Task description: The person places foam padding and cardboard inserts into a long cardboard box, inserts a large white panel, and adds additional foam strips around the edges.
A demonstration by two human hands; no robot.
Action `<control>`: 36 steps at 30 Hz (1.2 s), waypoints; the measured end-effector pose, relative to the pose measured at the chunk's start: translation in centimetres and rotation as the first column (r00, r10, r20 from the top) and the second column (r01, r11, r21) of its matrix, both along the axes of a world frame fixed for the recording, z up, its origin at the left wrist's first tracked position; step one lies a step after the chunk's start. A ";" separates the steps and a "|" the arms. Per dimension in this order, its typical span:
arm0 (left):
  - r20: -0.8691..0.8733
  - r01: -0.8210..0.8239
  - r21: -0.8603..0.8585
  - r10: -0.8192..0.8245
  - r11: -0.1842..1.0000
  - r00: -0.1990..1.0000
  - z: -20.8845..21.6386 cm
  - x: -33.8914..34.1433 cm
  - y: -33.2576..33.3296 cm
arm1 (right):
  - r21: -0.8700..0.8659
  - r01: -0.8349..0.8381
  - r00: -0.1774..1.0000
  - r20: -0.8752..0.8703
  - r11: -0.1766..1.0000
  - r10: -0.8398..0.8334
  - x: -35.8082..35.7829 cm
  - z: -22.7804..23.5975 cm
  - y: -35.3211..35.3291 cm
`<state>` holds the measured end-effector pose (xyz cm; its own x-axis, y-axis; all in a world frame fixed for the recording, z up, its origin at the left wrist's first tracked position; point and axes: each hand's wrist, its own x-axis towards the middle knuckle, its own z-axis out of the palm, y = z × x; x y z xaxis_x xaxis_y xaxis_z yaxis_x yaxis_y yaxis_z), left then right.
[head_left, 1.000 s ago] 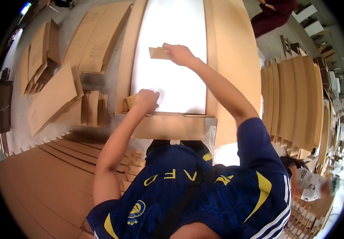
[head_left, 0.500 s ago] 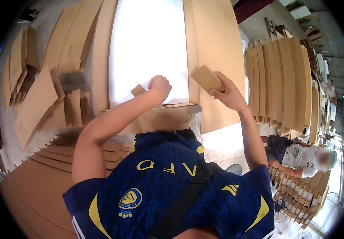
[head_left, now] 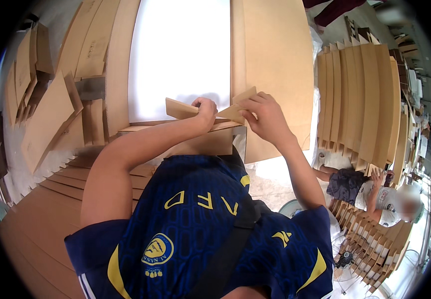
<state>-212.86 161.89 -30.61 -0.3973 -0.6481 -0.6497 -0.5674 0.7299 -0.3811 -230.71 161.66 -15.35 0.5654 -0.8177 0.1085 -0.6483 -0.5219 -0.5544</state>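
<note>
My left hand [head_left: 206, 112] is closed around a small brown cardboard piece [head_left: 178, 108], which sticks out to the left over the white panel [head_left: 180, 55]. At the near right corner of that panel, my right hand [head_left: 269, 115] pinches a bent cardboard strip [head_left: 246, 94] between thumb and fingers. The panel lies inside a large open cardboard box, with its wide right flap [head_left: 280, 55] spread flat beneath my right hand. Its near flap [head_left: 205, 143] hangs down close to my body. Both hands are almost level, a short gap apart.
Tall cardboard sheets [head_left: 357, 99] stand in a row on the right. A person in a light shirt [head_left: 375, 199] is beyond my right arm, near a fan [head_left: 344, 259]. Folded cartons [head_left: 51, 124] stand at left, with stacked cardboard [head_left: 41, 239] at lower left.
My right hand has moved left and inward with its cardboard, to the box's near right corner. The piece in my left hand now shows more of its length.
</note>
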 end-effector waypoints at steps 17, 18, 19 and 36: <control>-0.363 -0.222 -0.058 0.187 0.973 0.913 8.9 5.2 -0.4 | 0.054 -0.299 0.800 -0.529 0.953 0.281 1.5 -5.0 1.4; -0.481 -0.287 -0.015 0.245 0.958 0.842 8.1 7.0 -1.3 | 0.160 -0.264 0.771 -0.558 0.951 0.308 1.8 -4.6 1.3; -0.669 -0.300 -0.080 0.172 0.951 0.723 10.1 8.8 -1.6 | 0.267 -0.212 0.747 -0.576 0.940 0.332 2.0 -4.2 1.2; -0.755 -0.492 0.006 0.326 0.871 0.569 13.3 21.9 5.8 | 0.157 -0.336 0.671 -0.653 0.929 0.353 17.5 -12.0 -2.4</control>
